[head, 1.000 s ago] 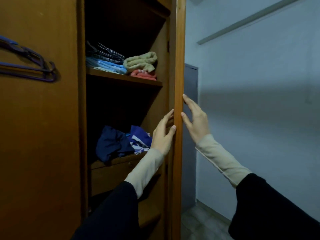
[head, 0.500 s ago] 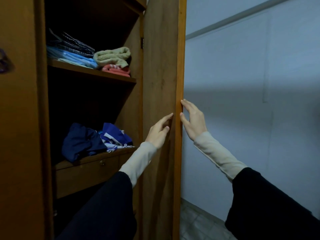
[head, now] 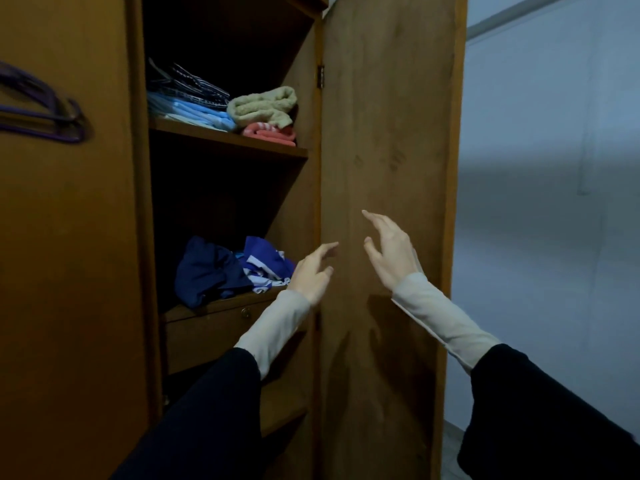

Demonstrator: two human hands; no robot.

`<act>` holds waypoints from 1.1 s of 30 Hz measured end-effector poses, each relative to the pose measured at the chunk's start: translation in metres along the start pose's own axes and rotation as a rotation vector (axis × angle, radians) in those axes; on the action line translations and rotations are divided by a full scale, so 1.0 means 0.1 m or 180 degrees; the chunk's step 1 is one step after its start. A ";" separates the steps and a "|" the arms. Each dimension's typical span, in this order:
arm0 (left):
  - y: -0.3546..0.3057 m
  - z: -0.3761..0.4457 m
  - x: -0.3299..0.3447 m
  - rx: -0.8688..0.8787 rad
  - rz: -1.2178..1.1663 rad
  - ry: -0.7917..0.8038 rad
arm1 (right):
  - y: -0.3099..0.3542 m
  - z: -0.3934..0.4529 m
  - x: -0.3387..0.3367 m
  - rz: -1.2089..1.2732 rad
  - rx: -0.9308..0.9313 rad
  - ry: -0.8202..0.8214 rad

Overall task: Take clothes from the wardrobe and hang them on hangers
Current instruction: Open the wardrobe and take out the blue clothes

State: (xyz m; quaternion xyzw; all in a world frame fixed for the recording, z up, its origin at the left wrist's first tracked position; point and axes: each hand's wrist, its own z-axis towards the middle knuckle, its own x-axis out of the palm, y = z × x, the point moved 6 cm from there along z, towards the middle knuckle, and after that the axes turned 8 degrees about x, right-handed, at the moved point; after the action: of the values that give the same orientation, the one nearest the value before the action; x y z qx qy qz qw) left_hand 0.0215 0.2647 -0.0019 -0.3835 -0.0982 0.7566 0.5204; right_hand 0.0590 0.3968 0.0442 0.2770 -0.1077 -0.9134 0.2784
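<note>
The wardrobe (head: 221,209) stands with its right door (head: 388,168) swung wide, so the opening step appears complete and the step in hand is judged to be the reach for a garment. Nothing is hung yet. Both hands are raised in front of the door's inner face with fingers spread and relaxed, gripping nothing: the left hand (head: 313,271) is level with the right end of the lower shelf (head: 221,304), the right hand (head: 389,252) beside it, further from the shelves. The clothes lie on two shelves. A dark blue bundle (head: 207,270) and a blue-and-white garment (head: 266,263) sit loosely heaped on the lower shelf. The upper shelf (head: 228,138) carries folded striped and light blue pieces (head: 188,98) at its left, a beige towel (head: 263,107) over a pink item (head: 272,131) at its right end. The next move calls for the left hand to travel left to the heap. Purple hangers (head: 45,112) hang on the closed left door (head: 65,237). Pale walls (head: 554,168) bound the room.
</note>
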 end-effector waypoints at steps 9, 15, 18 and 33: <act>0.66 -0.36 -0.76 -0.0507 0.0671 -0.0111 | 0.34 -0.14 0.98 0.0279 0.0101 0.0737; 1.09 -0.43 -1.18 -0.0756 0.1070 -0.0274 | 0.44 -0.10 1.60 0.0364 0.0133 0.1091; 1.30 -0.41 -1.28 -0.0833 0.1161 -0.0292 | 0.42 -0.03 1.90 0.0396 0.0160 0.1222; 2.53 0.64 -1.25 -0.0877 0.1638 -0.0624 | -0.05 1.01 3.43 0.0287 -0.0083 0.1694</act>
State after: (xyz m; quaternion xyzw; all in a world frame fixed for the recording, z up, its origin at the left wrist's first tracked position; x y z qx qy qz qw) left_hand -0.1814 0.0617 -0.0364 -0.3879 -0.1492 0.8765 0.2429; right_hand -0.2373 0.2108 -0.0276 0.4986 -0.0312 -0.7964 0.3409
